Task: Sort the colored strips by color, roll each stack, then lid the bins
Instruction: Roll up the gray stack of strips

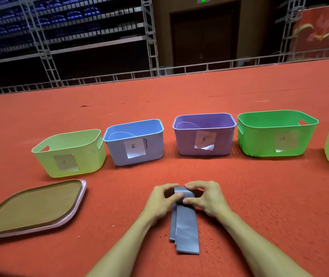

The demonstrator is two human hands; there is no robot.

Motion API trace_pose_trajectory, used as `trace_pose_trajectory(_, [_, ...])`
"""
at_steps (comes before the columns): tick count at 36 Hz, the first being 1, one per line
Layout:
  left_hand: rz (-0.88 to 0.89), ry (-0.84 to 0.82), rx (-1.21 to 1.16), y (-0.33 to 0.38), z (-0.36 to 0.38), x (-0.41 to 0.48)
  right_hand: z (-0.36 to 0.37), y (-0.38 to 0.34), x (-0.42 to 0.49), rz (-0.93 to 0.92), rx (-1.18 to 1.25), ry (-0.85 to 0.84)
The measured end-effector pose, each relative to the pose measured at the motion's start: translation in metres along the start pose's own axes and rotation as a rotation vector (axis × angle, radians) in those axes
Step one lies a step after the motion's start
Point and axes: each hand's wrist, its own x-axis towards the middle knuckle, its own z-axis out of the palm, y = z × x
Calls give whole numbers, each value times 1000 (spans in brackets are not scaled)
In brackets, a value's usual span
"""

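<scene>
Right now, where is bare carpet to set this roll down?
Both hands grip the strips. Bare carpet lies right of the right hand, before the green bin; another patch sits between the lid and the left hand. The bin row is crowded: the yellow-green bin and blue bin stand tight together.

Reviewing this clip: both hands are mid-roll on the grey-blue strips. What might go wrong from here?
1. The stack of grey-blue flat strips lies staggered at its near end, so the roll may come out skewed.
2. The left hand and right hand only pinch the rolled end; it may spring open.
3. Its colour sits between the blue plastic bin and purple plastic bin, inviting a wrong drop.
</scene>
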Motion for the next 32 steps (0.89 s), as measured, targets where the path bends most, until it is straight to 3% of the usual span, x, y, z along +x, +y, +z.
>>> trace_pose_trajectory(10, [125, -11, 113, 1, -1, -13, -7, -2, -10, -22, 151, -17])
trace_pose_trajectory(16, [205, 30, 203, 1, -1, -21, -12, 6, -10, 29, 80, -113])
trace_pose_trajectory(21, [209, 35, 173, -2, 0, -25, -15, -2, -13, 71, 119, -234])
trace_pose_trajectory(32, [147, 49, 3, 2, 1, -26, -14, -1, -22, 37, 118, -182])
